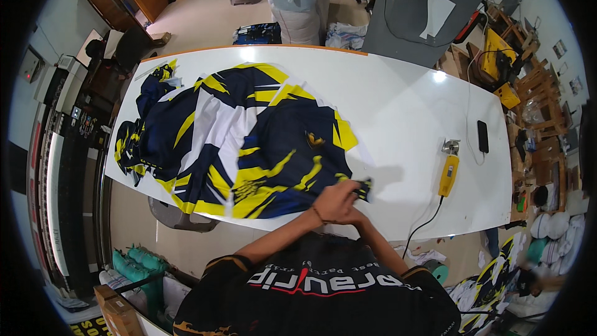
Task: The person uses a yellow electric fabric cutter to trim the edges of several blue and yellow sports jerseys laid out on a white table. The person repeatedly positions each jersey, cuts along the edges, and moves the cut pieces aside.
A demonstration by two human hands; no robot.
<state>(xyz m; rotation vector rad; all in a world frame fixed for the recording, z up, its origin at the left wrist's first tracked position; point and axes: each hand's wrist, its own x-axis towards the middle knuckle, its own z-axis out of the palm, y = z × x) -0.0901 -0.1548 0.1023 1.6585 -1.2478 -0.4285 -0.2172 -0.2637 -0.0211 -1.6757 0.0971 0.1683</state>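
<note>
A large printed fabric piece [289,134] in navy, yellow and white lies spread and wrinkled over the left and middle of the white table [410,118]. At its near right corner, my left hand [334,202] is closed on a small bunched end of the fabric, which sticks out past the fingers. My right hand [353,215] is against the left one, at the table's near edge. Its fingers are mostly hidden, so its grip cannot be made out.
On the table's right lie a yellow electric fabric cutter [448,171], its black cord running off the near edge, and a black phone [482,137] on a white cable. A crumpled fabric bundle [155,90] lies far left. A stool [180,214] stands partly under the table.
</note>
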